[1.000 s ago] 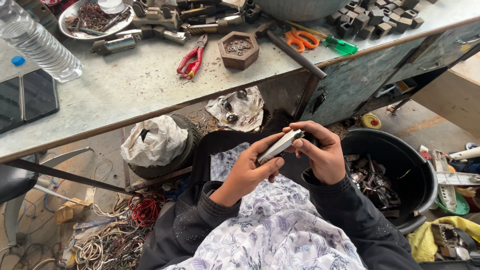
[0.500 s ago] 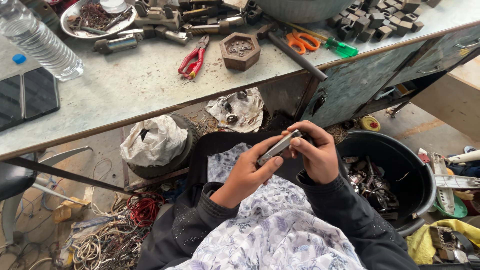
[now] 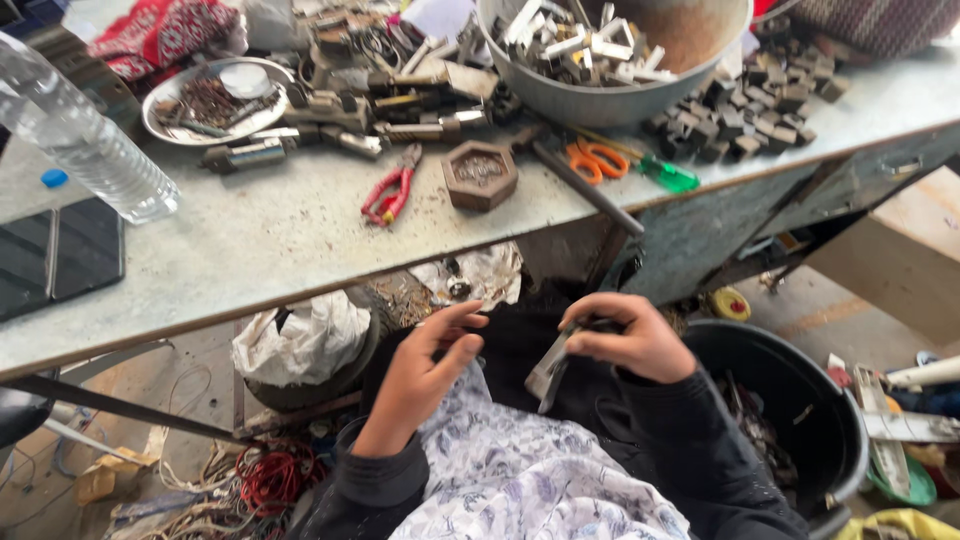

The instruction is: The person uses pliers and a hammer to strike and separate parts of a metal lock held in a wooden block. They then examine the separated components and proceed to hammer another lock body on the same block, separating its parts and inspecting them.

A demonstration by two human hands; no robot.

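Fingers of the right hand [image 3: 635,340] pinch a metal strip [image 3: 548,372] above the lap, while the left hand [image 3: 425,365] hangs loose and empty beside it. With that light hold, the strip could slip into the black tub [image 3: 800,400] nearby.

— What's on the workbench [image 3: 280,250]?
— Grey worn top: a water bottle [image 3: 85,140] at the left, a metal dish [image 3: 160,110] of scraps, red pliers [image 3: 392,192], a hexagonal block [image 3: 480,175].
— Further right?
— Orange scissors [image 3: 598,160], a big metal bowl [image 3: 610,100] of parts, dark blocks [image 3: 760,100] just beside it.
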